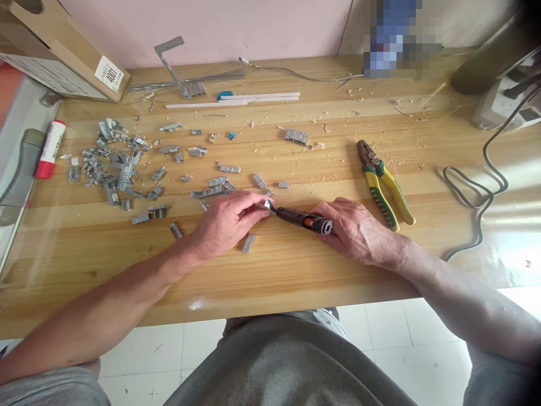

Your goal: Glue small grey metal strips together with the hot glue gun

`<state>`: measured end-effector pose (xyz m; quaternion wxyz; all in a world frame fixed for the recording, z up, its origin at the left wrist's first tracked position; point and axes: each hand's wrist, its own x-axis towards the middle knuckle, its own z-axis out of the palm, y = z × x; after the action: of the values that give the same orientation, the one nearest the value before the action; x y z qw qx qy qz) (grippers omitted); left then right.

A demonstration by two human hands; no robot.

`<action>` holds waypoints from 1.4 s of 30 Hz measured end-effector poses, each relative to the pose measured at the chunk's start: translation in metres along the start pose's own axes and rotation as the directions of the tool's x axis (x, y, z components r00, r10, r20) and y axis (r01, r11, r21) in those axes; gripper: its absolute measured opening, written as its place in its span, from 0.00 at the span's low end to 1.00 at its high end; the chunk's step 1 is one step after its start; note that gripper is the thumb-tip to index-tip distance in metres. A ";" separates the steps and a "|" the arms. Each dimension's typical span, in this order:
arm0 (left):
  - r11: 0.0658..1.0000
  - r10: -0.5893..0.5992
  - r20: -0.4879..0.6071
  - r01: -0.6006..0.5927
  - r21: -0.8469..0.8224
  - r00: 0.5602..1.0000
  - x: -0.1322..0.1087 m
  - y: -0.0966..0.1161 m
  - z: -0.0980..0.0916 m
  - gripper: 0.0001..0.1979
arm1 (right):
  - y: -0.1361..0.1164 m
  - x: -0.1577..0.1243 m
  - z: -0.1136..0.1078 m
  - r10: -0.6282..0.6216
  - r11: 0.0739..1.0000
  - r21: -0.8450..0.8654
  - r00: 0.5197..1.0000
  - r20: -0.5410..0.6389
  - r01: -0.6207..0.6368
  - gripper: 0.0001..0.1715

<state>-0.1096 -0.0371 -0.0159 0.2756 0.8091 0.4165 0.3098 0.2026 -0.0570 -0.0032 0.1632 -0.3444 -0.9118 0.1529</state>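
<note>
The left hand (226, 221) pinched a small metal piece (267, 204) at the tip of a dark tool (291, 215) gripped by the right hand (359, 232) above the bench (296, 285), and steady alignment probably mattered most.

shirt (274, 361): dark grey; sleeves (54, 388): short, grey; hands (224, 221): bare; trousers (324, 319): perhaps greyish

The head camera (above the torso (274, 361)) faces forward and down at the table (291, 276) close by.

Pale pink wall (236, 28), wooden table (296, 282), white tiled floor (422, 361)
</note>
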 end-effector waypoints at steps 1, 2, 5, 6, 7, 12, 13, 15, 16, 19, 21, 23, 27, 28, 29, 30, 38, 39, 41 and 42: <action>1.000 0.003 0.000 -0.003 -0.001 1.000 0.000 0.000 0.000 0.07 | 0.000 0.000 0.000 -0.009 1.000 0.004 1.000 -0.003 0.009 0.08; 1.000 0.006 0.000 -0.006 -0.001 1.000 0.000 0.001 0.000 0.07 | 0.000 0.000 0.000 -0.013 1.000 0.011 1.000 -0.001 0.013 0.07; 1.000 0.007 -0.001 -0.007 0.010 1.000 0.000 0.000 -0.001 0.07 | 0.000 0.001 0.000 -0.020 0.999 0.032 1.000 0.002 0.020 0.05; 1.000 0.005 0.001 -0.005 0.014 1.000 0.000 0.000 -0.001 0.07 | -0.001 0.002 0.000 -0.021 0.999 0.034 1.000 0.001 0.021 0.05; 1.000 0.003 0.004 -0.003 0.016 1.000 -0.001 -0.001 -0.002 0.07 | -0.001 0.002 0.000 -0.021 0.999 0.033 1.000 0.000 0.021 0.05; 1.000 0.006 0.006 -0.006 0.026 1.000 -0.001 0.000 -0.002 0.07 | -0.001 0.002 -0.001 0.001 1.000 0.008 1.000 0.003 -0.001 0.08; 1.000 0.002 0.005 -0.002 0.027 1.000 -0.001 0.000 -0.002 0.07 | -0.001 0.001 -0.001 0.010 1.000 0.004 1.000 0.011 -0.010 0.09; 1.000 -0.008 0.005 0.007 0.027 1.000 0.000 0.000 -0.001 0.07 | -0.001 0.001 -0.001 0.027 1.000 0.006 0.999 0.034 -0.027 0.10; 1.000 -0.010 0.006 0.009 0.026 1.000 0.000 0.000 -0.001 0.08 | -0.001 0.001 -0.002 0.037 0.999 0.008 0.998 0.046 -0.037 0.09; 1.000 -0.005 0.003 0.005 0.027 1.000 0.000 0.000 -0.001 0.08 | -0.002 0.002 -0.003 0.055 0.998 0.014 0.996 0.068 -0.056 0.09; 1.000 0.001 -0.002 -0.001 0.031 1.000 0.000 -0.001 -0.001 0.08 | -0.002 0.002 -0.003 0.058 0.998 0.017 0.996 0.072 -0.060 0.09; 0.999 0.004 -0.006 -0.004 0.034 1.000 0.000 -0.001 -0.001 0.08 | -0.002 0.002 -0.003 0.058 0.998 0.020 0.996 0.068 -0.059 0.09; 0.999 0.003 -0.009 -0.003 0.032 1.000 0.000 -0.001 0.000 0.07 | -0.001 0.001 -0.002 0.057 0.998 0.018 0.997 0.057 -0.058 0.10; 1.000 0.004 -0.009 -0.004 0.030 1.000 0.000 -0.001 0.000 0.07 | -0.001 0.001 -0.002 0.058 0.998 0.020 0.997 0.059 -0.059 0.10; 1.000 0.007 -0.010 -0.007 0.029 1.000 0.000 -0.001 0.000 0.07 | -0.001 0.001 -0.002 0.061 0.998 0.019 0.996 0.064 -0.062 0.10; 1.000 0.011 -0.010 -0.011 0.029 1.000 0.000 -0.001 0.000 0.06 | -0.001 0.000 -0.002 0.063 0.998 0.018 0.996 0.068 -0.064 0.10; 1.000 0.009 -0.011 -0.009 0.025 1.000 -0.001 -0.002 0.000 0.07 | -0.001 0.000 -0.002 0.061 0.998 0.010 0.996 0.065 -0.062 0.11; 1.000 0.001 -0.007 -0.001 0.026 1.000 -0.001 -0.001 0.000 0.07 | -0.001 0.000 -0.002 0.060 0.998 0.011 0.996 0.064 -0.061 0.11; 0.999 -0.019 0.005 0.019 0.033 1.000 -0.001 -0.001 -0.001 0.08 | -0.001 0.000 -0.002 0.061 0.998 0.013 0.996 0.068 -0.062 0.11; 0.999 -0.027 0.011 0.026 0.038 1.000 -0.001 0.000 -0.001 0.09 | -0.001 0.000 -0.002 0.064 0.998 0.015 0.996 0.069 -0.065 0.11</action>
<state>-0.1108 -0.0374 -0.0154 0.2669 0.8103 0.4313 0.2936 0.2028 -0.0576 -0.0015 0.1297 -0.3667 -0.9040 0.1775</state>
